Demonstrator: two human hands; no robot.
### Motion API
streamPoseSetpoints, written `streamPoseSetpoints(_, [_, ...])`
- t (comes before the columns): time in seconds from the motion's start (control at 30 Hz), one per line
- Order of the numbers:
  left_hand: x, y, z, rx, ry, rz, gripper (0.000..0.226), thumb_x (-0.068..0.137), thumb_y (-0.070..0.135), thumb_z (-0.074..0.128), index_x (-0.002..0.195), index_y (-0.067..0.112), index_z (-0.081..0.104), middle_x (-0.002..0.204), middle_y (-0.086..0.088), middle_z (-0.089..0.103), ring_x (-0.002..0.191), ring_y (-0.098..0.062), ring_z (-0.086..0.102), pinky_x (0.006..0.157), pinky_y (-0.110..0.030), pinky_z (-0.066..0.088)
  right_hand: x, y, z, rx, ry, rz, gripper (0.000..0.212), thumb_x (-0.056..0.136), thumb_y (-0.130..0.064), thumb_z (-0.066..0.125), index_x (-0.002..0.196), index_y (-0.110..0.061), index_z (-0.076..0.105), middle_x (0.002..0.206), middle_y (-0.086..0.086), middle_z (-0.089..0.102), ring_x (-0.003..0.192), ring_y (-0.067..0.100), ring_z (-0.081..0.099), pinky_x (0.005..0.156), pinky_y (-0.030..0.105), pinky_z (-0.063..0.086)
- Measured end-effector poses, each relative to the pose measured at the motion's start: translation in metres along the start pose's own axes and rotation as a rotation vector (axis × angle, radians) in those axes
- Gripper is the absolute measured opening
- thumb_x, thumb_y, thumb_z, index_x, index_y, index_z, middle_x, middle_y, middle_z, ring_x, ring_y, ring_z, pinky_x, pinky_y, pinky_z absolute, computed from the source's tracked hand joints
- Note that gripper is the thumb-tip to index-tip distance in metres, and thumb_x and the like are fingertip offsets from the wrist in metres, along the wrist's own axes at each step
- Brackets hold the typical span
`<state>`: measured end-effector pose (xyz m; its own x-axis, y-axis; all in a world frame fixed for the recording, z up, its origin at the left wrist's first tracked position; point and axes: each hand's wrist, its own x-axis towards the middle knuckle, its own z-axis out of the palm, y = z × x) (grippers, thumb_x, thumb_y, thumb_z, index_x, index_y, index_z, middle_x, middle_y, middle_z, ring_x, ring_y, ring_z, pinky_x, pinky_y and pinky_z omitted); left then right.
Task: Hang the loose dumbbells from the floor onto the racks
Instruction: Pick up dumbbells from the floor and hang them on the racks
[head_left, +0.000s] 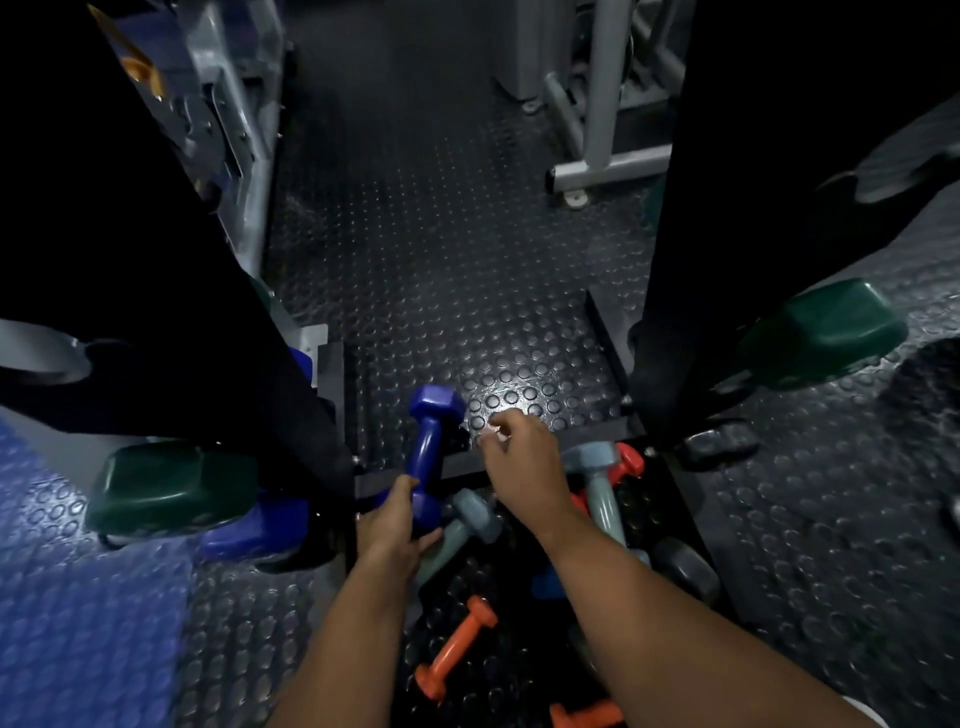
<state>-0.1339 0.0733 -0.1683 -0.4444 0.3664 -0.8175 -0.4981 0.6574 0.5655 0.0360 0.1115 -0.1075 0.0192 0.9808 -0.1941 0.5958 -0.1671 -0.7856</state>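
Note:
My left hand grips the lower end of a blue dumbbell, which stands nearly upright above the floor between two black racks. My right hand hovers just right of it, fingers loosely curled and holding nothing. Under my hands lie loose dumbbells: a grey-blue one, another grey-blue one, a red one and an orange one. The left rack carries a dark green dumbbell and a blue one. The right rack carries a green dumbbell.
Studded black rubber flooring stretches ahead between the racks. A blue mat covers the floor at the lower left. Grey machine frames stand at the back right and back left. Another orange dumbbell and a dark one lie near my right forearm.

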Motion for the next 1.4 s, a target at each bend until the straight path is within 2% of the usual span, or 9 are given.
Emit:
streamPoseSetpoints(0.13, [-0.035,0.005,0.013,0.094,-0.041,0.128,0.035,0.076,0.021,0.086,0.097,0.001,0.066,0.096,-0.017,0.066,0.084,-0.031,0.07,0.064,-0.046,0.064,0.018,0.003,-0.015,0.112,-0.024,0.147,0.071,0.093,-0.059,0.062,0.154,-0.031,0.038,0.143,0.008,0.054,0.134,0.029,0.05,0.107,0.04,0.043])
streamPoseSetpoints(0.2, [-0.051,0.018,0.013,0.168,-0.071,0.215,0.034,0.073,0.022,0.087,0.094,0.004,0.069,0.092,-0.017,0.067,0.081,-0.033,0.071,0.064,-0.048,0.065,0.024,0.007,-0.024,0.22,-0.075,0.222,0.089,0.079,-0.076,0.065,0.154,-0.045,0.029,0.135,-0.003,0.059,0.126,0.026,0.058,0.105,0.049,0.05])
streamPoseSetpoints(0.33, [-0.069,0.043,0.011,0.42,-0.122,0.464,0.024,0.069,0.027,0.088,0.086,0.016,0.076,0.077,-0.008,0.073,0.061,-0.022,0.068,0.051,-0.032,0.058,0.011,0.022,-0.039,0.322,0.054,0.201,0.058,0.084,-0.061,0.074,0.132,-0.037,0.052,0.102,-0.015,0.068,0.095,0.005,0.066,0.082,0.026,0.05])
streamPoseSetpoints(0.5, [-0.075,0.054,0.013,0.675,-0.087,0.532,0.031,0.054,0.043,0.087,0.081,0.032,0.076,0.07,0.006,0.074,0.073,-0.022,0.075,0.067,-0.046,0.066,-0.023,0.037,-0.042,0.222,0.208,0.139,0.046,0.086,-0.062,0.071,0.115,-0.027,0.065,0.105,-0.005,0.066,0.097,0.014,0.063,0.09,0.033,0.053])
streamPoseSetpoints(0.67, [-0.105,0.035,0.022,0.85,-0.132,0.602,0.03,0.067,0.045,0.086,0.087,0.025,0.073,0.083,0.003,0.072,0.077,-0.017,0.066,0.067,-0.029,0.053,-0.059,0.038,-0.06,0.136,0.301,0.24,0.051,0.093,-0.041,0.072,0.126,-0.005,0.06,0.121,0.013,0.061,0.11,0.031,0.059,0.095,0.034,0.046])
streamPoseSetpoints(0.83, [-0.146,0.02,0.045,0.898,-0.209,0.66,0.033,0.062,0.052,0.082,0.086,0.031,0.072,0.082,0.011,0.072,0.079,-0.015,0.069,0.073,-0.032,0.06,-0.084,0.046,-0.096,0.145,0.422,0.313,0.053,0.096,-0.043,0.067,0.133,-0.007,0.054,0.125,0.016,0.059,0.115,0.036,0.058,0.095,0.039,0.046])
streamPoseSetpoints(1.03, [-0.191,0.009,0.083,0.963,-0.294,0.785,0.028,0.077,0.047,0.084,0.087,0.026,0.068,0.077,0.008,0.066,0.069,-0.006,0.057,0.058,-0.025,0.041,-0.098,0.059,-0.151,0.153,0.552,0.315,0.055,0.096,-0.041,0.066,0.138,-0.008,0.053,0.13,0.012,0.06,0.122,0.033,0.056,0.106,0.041,0.043])
streamPoseSetpoints(1.3, [-0.226,-0.015,0.131,1.016,-0.377,0.77,0.034,0.071,0.054,0.081,0.088,0.025,0.071,0.072,0.006,0.072,0.065,-0.014,0.067,0.062,-0.028,0.054,-0.113,0.079,-0.215,0.076,0.64,0.331,0.053,0.096,-0.044,0.066,0.139,-0.015,0.054,0.124,0.005,0.063,0.117,0.027,0.058,0.098,0.038,0.044])
streamPoseSetpoints(1.4, [-0.236,-0.026,0.145,0.997,-0.418,0.758,0.034,0.066,0.056,0.079,0.079,0.024,0.072,0.066,0.005,0.074,0.066,-0.019,0.072,0.071,-0.039,0.062,-0.113,0.086,-0.235,0.071,0.662,0.315,0.049,0.095,-0.042,0.068,0.135,-0.016,0.058,0.119,0.003,0.066,0.114,0.026,0.06,0.091,0.032,0.042])
